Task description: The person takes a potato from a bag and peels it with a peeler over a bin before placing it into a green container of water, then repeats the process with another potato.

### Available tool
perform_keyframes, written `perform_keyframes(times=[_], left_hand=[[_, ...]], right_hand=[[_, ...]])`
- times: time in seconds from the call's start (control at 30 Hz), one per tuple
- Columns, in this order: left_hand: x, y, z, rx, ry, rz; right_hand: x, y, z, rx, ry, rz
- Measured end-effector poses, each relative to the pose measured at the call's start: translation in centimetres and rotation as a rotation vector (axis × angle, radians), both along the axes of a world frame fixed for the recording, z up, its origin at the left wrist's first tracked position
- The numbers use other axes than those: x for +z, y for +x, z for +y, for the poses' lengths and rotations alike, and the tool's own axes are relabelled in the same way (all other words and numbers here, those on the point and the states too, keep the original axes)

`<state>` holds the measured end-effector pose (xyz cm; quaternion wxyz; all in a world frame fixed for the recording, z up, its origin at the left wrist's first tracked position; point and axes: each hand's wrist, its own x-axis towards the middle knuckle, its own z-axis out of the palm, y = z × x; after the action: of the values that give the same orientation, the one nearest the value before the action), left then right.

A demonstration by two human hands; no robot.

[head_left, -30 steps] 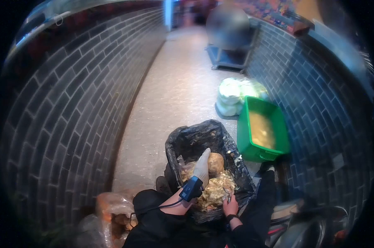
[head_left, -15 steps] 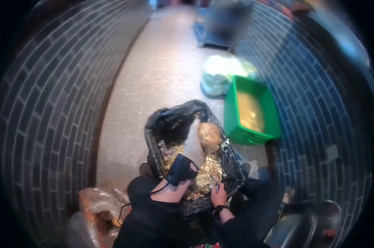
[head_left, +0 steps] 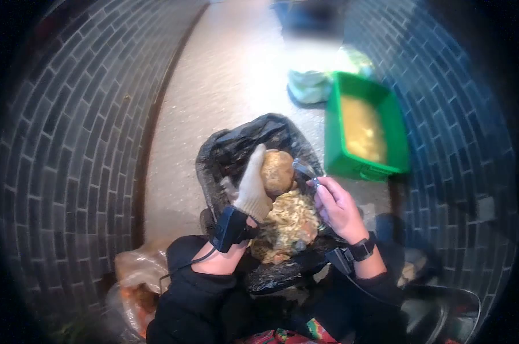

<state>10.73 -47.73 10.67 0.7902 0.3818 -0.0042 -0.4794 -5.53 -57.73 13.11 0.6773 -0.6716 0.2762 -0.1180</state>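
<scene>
At the far left runs a brick wall [head_left: 87, 143], and by the person's left side stands a clear bag [head_left: 134, 265] with orange and brown things in it, seemingly kept within easy reach; what they are is too blurred to tell.

Between the legs sits a tub lined with a black liner [head_left: 216, 163], its mouth open under both hands, probably so that scraps drop straight in. Over it the left hand [head_left: 252, 186], in a pale glove, holds a round tan root [head_left: 278, 171]. Its fingers lie long and close together against the root's left side, which likely steadies it and leaves the right side bare; the grip underneath is hidden. Below the root, inside the liner, peelings [head_left: 291, 221] lie heaped.

Beyond the tub, a pale bundle [head_left: 308, 86] rests on the floor [head_left: 179, 143], blurred.

Just right of the root, the right hand [head_left: 338, 211], ungloved, pinches a peeler [head_left: 305, 169] by its handle between thumb and curled fingers. The head points up and left towards the root, apparently for control at close range.

Further right, a green crate [head_left: 335, 135] stands on the floor, holding yellowish pieces [head_left: 362, 129], near enough for the right arm. At lower right is part of a metal bowl [head_left: 443, 312].
</scene>
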Motion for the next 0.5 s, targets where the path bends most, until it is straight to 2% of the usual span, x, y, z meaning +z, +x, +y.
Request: perform_keyframes(times=[0.03,0.1,0.13,0.2,0.23,0.3,0.33,0.37,0.43,0.5], left_hand=[[0.2,0.2,-0.1,-0.017,-0.014,0.116],[0.1,-0.4,-1.0,0.066,0.075,-0.059],[-1.0,-0.3,-1.2,0.032,0.115,-0.065],[-3.2,0.3,-1.9,0.077,0.177,-0.456],[-1.5,-0.1,-2.4,0.070,0.209,-0.361],[-1.6,0.2,-2.6,0.046,0.231,-0.677],[-1.4,0.3,-2.8,0.023,0.271,-0.751],[-1.4,0.0,-3.0,0.011,0.264,-0.762],[-1.5,0.1,-3.4,0.021,0.280,-0.626],[-2.2,0.6,-3.7,0.017,0.272,-0.597]], right_hand=[[-0.8,0.1,-0.1,-0.002,0.037,-0.007],[-2.7,-0.3,-0.4,-0.025,-0.115,-0.022],[-3.2,-0.5,-0.6,-0.026,-0.234,-0.041],[-2.0,-0.6,-1.2,-0.038,-0.224,0.013],[-1.5,-0.6,-1.6,-0.008,-0.255,0.067],[-2.0,-0.6,-2.4,-0.054,-0.302,0.046],[-1.7,-0.4,-2.8,-0.022,-0.317,0.121],[-1.4,-0.3,-3.2,0.010,-0.335,0.195],[-1.7,0.0,-3.5,-0.003,-0.358,0.161],[-2.5,0.3,-3.6,-0.010,-0.355,0.112]])
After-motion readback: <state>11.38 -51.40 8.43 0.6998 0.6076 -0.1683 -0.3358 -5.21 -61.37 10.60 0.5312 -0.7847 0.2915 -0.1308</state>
